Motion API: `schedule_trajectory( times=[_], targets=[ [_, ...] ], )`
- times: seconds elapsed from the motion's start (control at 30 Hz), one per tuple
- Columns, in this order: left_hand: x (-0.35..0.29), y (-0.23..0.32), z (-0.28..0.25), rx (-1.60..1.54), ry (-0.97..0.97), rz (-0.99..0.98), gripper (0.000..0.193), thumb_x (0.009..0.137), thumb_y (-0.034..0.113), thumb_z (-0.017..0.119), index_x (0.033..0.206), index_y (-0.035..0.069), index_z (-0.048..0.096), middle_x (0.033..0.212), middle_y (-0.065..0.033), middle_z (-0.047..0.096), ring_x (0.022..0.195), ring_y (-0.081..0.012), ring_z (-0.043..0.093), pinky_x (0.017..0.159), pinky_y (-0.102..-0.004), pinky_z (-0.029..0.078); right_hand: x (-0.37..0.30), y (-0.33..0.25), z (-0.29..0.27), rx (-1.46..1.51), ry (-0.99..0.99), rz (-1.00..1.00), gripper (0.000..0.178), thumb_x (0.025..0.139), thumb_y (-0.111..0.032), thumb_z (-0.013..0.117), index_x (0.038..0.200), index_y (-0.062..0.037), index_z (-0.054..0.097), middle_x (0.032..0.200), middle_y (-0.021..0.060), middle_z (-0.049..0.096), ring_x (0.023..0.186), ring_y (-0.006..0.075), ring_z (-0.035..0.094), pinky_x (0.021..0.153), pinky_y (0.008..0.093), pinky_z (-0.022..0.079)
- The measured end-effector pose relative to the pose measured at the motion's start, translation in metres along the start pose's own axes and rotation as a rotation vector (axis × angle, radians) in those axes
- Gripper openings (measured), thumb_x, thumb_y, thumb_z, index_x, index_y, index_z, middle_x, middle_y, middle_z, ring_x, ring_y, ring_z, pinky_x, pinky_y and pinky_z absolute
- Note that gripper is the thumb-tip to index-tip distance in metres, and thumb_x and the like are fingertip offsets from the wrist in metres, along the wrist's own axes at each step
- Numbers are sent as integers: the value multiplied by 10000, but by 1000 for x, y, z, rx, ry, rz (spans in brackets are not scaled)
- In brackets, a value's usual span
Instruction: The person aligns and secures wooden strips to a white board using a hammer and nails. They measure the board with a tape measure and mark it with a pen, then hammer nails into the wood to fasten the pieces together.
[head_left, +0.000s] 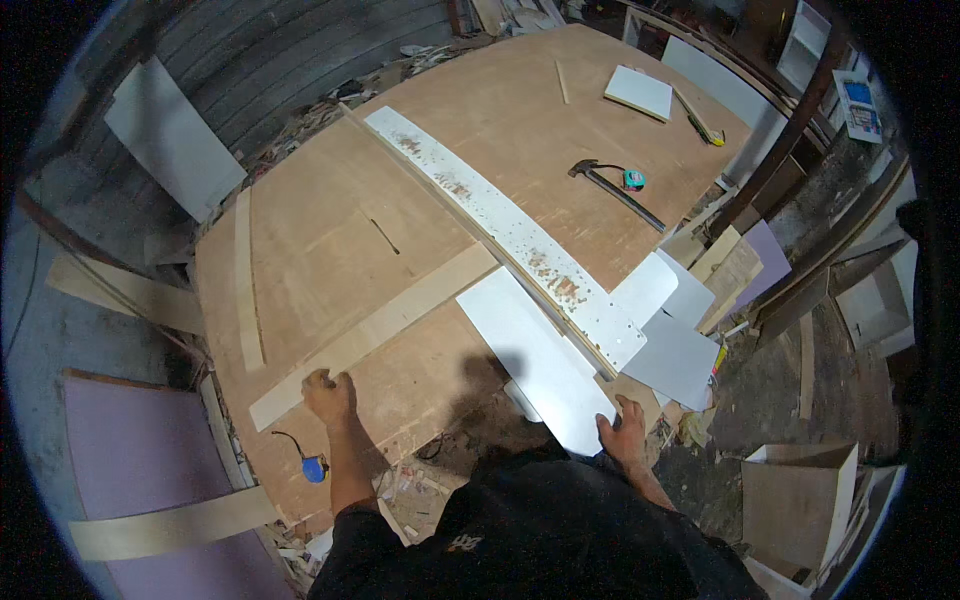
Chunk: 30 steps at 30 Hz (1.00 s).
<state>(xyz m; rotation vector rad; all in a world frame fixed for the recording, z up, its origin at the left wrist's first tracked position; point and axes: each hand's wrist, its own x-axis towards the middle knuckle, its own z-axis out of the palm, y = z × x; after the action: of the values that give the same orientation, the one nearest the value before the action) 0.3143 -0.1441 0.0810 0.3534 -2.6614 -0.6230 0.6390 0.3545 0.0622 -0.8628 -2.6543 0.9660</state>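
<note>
My left hand (328, 395) is closed on the near-left end of a long pale plywood strip (400, 318), its fingers curled at the edge. This strip runs diagonally to a long white board (440, 185) with brown patches, which lies across the table. My right hand (625, 432) grips the right edge of a plain white panel (535, 360), thumb on its face. The panel lies alongside the patchy board, and its far end is near the strip. A blue tape measure (314, 468) sits below my left hand.
The large plywood table (320, 220) carries a hammer (618, 195), a teal tape measure (633, 180), a thin dark tool (385, 237), another strip (246, 280) and a small white panel (638, 93). Board offcuts (670, 355) lie at right; an open wooden box (800, 505) stands beyond.
</note>
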Motion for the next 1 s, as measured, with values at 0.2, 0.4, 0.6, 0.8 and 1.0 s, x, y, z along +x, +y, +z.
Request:
schedule_trajectory(
  times=[0.2, 0.4, 0.6, 0.8, 1.0],
  targets=[
    [41, 36, 45, 210, -413, 569, 944, 774, 602, 775, 1547, 161, 462, 1486, -263, 481, 1420, -441, 395, 1180, -572, 291, 26, -67, 17, -189, -185, -463, 751, 861, -435, 789, 1502, -161, 509, 1519, 228, 446, 1411, 420, 413, 1147, 572, 323],
    [49, 44, 77, 267, -507, 515, 910, 871, 735, 633, 1608, 254, 404, 1505, -263, 455, 1395, -441, 405, 1172, -597, 267, 79, -97, 84, -506, -388, -602, 770, 984, -576, 553, 1631, -232, 318, 1710, 154, 219, 1575, 391, 184, 1210, 624, 226],
    [51, 41, 79, 266, -507, 487, 902, 844, 738, 664, 1565, 226, 488, 1458, -262, 491, 1318, -431, 451, 1133, -568, 303, 115, -105, 103, -556, -359, -663, 738, 1019, -535, 515, 1650, -248, 262, 1726, 108, 190, 1592, 366, 141, 1231, 624, 191],
    [73, 28, 96, 141, -464, 564, 917, 800, 671, 754, 1545, 193, 514, 1434, -260, 503, 1326, -419, 450, 1127, -558, 335, 122, -110, 107, -549, -404, -635, 721, 1010, -528, 529, 1638, -255, 303, 1717, 108, 229, 1584, 362, 173, 1214, 641, 199],
    [89, 24, 103, 61, -478, 598, 905, 775, 585, 820, 1533, 189, 523, 1450, -256, 494, 1342, -416, 443, 1136, -527, 366, 130, -114, 112, -532, -354, -718, 727, 1005, -507, 540, 1625, -193, 330, 1707, 132, 247, 1575, 377, 203, 1208, 622, 215]
  ],
)
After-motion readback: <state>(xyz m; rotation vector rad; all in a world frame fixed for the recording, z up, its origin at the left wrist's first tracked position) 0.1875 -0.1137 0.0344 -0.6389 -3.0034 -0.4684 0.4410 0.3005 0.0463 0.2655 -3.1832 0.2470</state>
